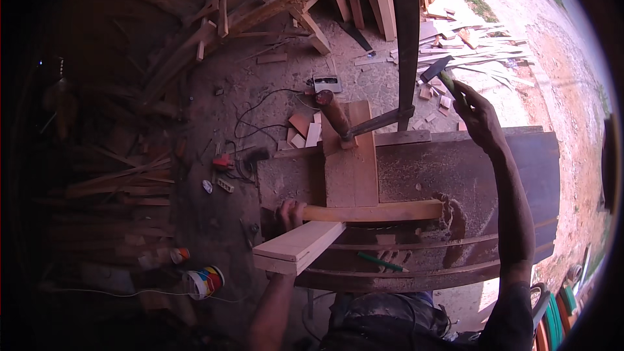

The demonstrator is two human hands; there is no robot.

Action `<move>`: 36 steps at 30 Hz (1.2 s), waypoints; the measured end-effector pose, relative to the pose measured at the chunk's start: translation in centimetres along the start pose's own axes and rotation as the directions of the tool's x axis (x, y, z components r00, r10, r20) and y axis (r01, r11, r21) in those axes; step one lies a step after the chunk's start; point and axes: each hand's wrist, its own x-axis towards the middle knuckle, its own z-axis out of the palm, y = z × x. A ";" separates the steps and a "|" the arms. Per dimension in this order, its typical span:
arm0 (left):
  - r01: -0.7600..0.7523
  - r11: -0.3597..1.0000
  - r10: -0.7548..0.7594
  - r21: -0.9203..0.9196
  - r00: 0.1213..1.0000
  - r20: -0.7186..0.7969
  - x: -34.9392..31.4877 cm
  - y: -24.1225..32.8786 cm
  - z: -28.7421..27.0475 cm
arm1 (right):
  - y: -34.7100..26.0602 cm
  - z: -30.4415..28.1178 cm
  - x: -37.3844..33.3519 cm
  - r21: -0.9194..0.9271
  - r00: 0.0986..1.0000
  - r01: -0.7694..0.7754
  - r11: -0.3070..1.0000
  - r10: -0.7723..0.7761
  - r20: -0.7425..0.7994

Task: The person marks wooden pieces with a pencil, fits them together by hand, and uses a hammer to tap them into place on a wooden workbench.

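Note:
My right hand (478, 114) is raised over the right side of the workbench, closed round the handle of a hammer (435, 69) with a dark head. At the bench's left side, my left hand (290, 214) grips the left end of a slightly curved wooden rail (390, 212). A pale wooden piece (299, 245), which looks like two layers, meets the rail and slants toward me over my left forearm; whether they are joined I cannot tell. Behind the rail, a bar clamp (383, 121) with a round wooden handle (333, 114) presses on a flat board (354, 175).
The dark, sawdust-strewn workbench (442, 169) carries a green pencil (380, 261) near its front. Offcuts (299, 130) and a black cord (244, 117) lie on the floor beyond. A paint bucket (203, 283) stands left; stacked timber (279, 0) leans at the back.

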 end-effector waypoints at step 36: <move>-0.068 0.995 0.076 0.079 0.992 -0.104 0.6 -0.3 0.3 | -2.0 17.6 17.8 -0.064 0.725 0.562 0.824 -0.454 0.517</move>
